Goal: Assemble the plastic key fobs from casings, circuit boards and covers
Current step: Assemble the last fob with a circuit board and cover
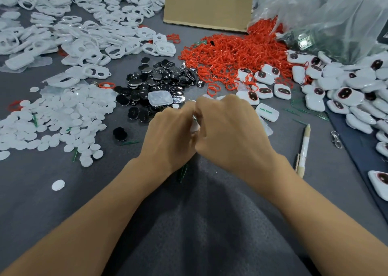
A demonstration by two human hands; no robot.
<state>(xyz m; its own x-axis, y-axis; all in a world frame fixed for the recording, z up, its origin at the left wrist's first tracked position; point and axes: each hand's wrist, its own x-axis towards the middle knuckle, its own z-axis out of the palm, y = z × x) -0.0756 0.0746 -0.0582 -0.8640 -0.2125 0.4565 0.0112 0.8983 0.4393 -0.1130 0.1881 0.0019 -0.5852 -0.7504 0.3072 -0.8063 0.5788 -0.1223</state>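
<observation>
Seemingly mid-assembly, the left hand [170, 133] and right hand [228, 126] curl their fingers round a half-hidden white casing [194, 127] at mid-table [100, 194], black pieces [159, 82] at eleven o'clock; next probably needs parts pressed squarely together.

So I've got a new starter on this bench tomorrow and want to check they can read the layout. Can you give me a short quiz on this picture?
1. True or false: the left hand and right hand both grip one small white part between them.
2. What lies on the table just right of the right hand? A) a pen-like tool B) a pair of scissors C) a roll of tape
3. Fill in: the black shiny pieces lie between the white round covers and the ___ rings.
Key: 1 true; 2 A; 3 red.
</observation>
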